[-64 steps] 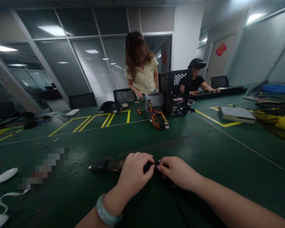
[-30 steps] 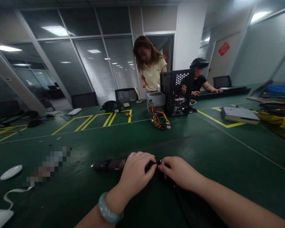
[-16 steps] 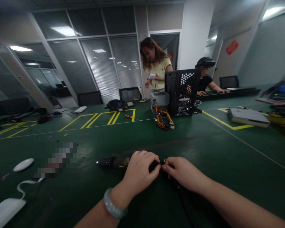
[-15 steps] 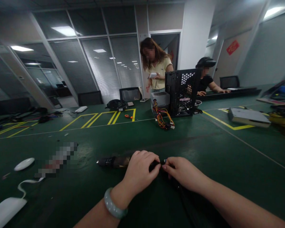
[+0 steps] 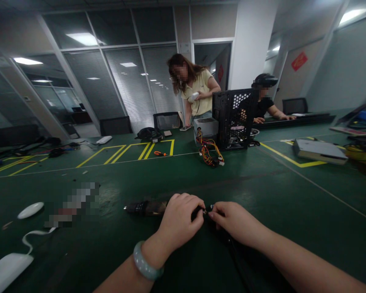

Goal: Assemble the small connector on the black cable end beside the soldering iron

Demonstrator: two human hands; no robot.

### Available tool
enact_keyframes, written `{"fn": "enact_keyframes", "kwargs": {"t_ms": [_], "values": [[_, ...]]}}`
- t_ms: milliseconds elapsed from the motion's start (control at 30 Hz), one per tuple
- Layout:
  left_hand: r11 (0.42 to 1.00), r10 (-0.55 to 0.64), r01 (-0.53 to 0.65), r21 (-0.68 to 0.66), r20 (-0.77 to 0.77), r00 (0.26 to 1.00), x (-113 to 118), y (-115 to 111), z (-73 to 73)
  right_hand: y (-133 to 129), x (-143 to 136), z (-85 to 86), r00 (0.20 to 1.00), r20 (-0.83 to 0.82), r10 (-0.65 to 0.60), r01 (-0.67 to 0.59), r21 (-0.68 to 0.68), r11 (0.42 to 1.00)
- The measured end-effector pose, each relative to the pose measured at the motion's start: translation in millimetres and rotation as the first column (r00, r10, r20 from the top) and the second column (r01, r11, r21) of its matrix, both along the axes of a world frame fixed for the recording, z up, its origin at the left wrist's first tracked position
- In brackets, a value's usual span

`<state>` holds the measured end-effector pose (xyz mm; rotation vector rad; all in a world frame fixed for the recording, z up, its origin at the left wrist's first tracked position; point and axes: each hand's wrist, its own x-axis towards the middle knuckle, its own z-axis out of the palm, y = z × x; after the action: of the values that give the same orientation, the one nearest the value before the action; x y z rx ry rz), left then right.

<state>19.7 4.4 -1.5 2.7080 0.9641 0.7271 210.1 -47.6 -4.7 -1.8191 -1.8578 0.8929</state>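
Observation:
A black torch-like cylinder point(image 5: 152, 208) with a ribbed collar and a small metal tip lies on the green tabletop, its tip pointing left. My left hand point(image 5: 181, 215) is closed around its right end, palm down; a pale bangle circles that wrist. Close beside it, my right hand point(image 5: 233, 221) pinches the end of a black cord point(image 5: 236, 256), which trails toward me under the forearm. A small shiny bit shows between the two sets of fingertips, nearly touching. Its exact kind is too small to make out.
Left lie a white oval object point(image 5: 31, 210), a blurred-out strip point(image 5: 76, 205) and a white corded device point(image 5: 9, 270). Ahead stand a black computer case point(image 5: 234, 118) and a power supply point(image 5: 205, 129) with loose wires. A silver box point(image 5: 320, 150) is right. Two people are across.
Both my hands stay nearly still; more of the shiny bit shows between the fingertips. Across the table, the standing person leans further left, and the orange-handled tool there has shifted slightly left.

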Motion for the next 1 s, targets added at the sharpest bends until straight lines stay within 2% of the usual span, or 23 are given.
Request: {"fn": "enact_keyframes", "kwargs": {"t_ms": [667, 1000], "values": [[1.000, -0.003, 0.003, 0.008, -0.004, 1.000, 0.0, -0.6, 1.3, 0.1, -0.7, -1.3, 1.000, 0.008, -0.002, 0.002, 0.017, 1.000], [1.000, 0.003, -0.003, 0.028, 0.002, 1.000, -0.3, 1.2, -4.8, 0.4, -0.2, -0.8, 1.000, 0.026, 0.008, -0.009, 0.021, 1.000]]}}
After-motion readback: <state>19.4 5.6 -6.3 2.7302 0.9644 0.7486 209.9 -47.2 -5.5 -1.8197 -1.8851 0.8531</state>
